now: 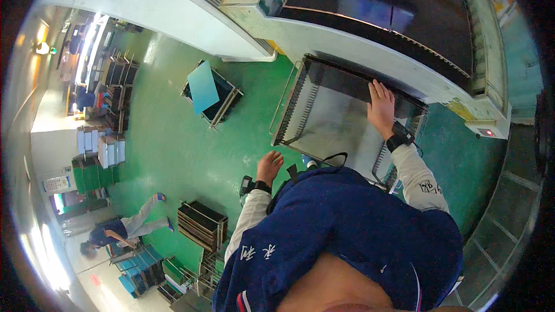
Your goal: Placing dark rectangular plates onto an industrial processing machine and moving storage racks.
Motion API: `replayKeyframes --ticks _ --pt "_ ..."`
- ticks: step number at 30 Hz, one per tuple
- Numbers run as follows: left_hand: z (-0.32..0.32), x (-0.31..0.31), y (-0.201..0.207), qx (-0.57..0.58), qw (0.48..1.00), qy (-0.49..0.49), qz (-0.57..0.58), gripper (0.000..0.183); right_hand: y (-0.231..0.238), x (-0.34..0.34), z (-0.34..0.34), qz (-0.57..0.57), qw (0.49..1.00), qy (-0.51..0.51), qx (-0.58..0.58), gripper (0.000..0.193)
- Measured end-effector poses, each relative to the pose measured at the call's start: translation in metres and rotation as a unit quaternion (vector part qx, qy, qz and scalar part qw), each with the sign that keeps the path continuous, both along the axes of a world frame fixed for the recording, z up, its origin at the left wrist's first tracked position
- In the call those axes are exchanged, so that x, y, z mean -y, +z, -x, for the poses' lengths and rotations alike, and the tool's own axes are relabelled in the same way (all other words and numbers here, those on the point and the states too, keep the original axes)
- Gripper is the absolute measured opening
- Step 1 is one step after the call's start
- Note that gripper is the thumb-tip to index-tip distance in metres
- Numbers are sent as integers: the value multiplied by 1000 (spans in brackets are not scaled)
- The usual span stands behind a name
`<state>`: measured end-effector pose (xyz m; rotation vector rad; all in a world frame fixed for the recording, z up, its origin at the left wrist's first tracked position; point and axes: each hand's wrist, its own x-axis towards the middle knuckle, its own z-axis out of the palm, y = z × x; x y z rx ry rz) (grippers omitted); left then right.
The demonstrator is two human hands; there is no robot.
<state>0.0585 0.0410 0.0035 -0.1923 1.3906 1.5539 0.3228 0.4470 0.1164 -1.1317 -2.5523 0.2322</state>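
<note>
A metal slotted rack point(341, 126) with comb-like side rails stands in front of me. Several dark panels point(334, 78) stand at its far end, close to the machine. My right hand point(381, 110) reaches over the rack with fingers stretched out by the edge of these panels. Whether it touches them I cannot tell. Near the rack's close left corner, my left hand point(270, 167) hangs with its fingers loosely extended and nothing in it. Both wrists carry black strapped devices.
A pale machine point(347, 46) with a dark top bed point(428, 0) borders the rack's far side. On the green floor to the left stands a small rack with a blue-green sheet point(203, 88). Stacked dark boards point(199, 225) stand lower left; another person point(115, 232) is beyond.
</note>
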Motion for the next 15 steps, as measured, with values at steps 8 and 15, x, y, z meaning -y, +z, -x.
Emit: replayKeyframes --ticks 8,15 --pt "2 -8 2 57 997 37 -23 40 -2 -22 21 93 995 15 -15 34" --pt "-21 -17 21 100 989 106 -32 36 -65 -65 6 76 993 32 89 25"
